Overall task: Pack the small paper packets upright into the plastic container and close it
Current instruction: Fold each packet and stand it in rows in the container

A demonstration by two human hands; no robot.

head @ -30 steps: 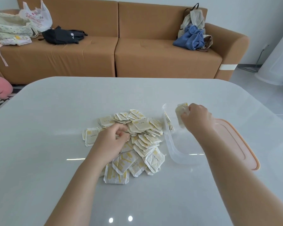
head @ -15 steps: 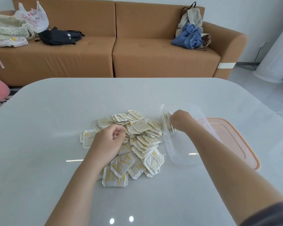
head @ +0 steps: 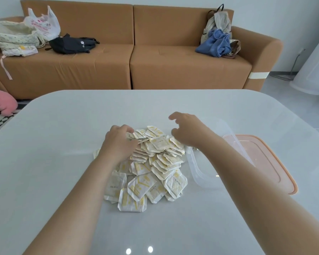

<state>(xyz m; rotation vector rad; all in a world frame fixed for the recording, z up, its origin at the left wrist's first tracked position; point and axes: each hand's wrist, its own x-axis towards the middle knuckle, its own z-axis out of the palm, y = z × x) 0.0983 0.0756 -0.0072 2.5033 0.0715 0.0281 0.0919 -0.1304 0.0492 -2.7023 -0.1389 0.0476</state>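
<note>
Head-worn, forward-down, close over table (head: 63, 144)

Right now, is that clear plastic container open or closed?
Open. The clear plastic container has no cover on it; its pink plastic lid lies flat on the pale table beside it.

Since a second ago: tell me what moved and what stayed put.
The right hand left the clear container, empty, and swung left over the packet pile. The left hand still pinches packets atop it. Container, peach lid and pile stayed put.
</note>
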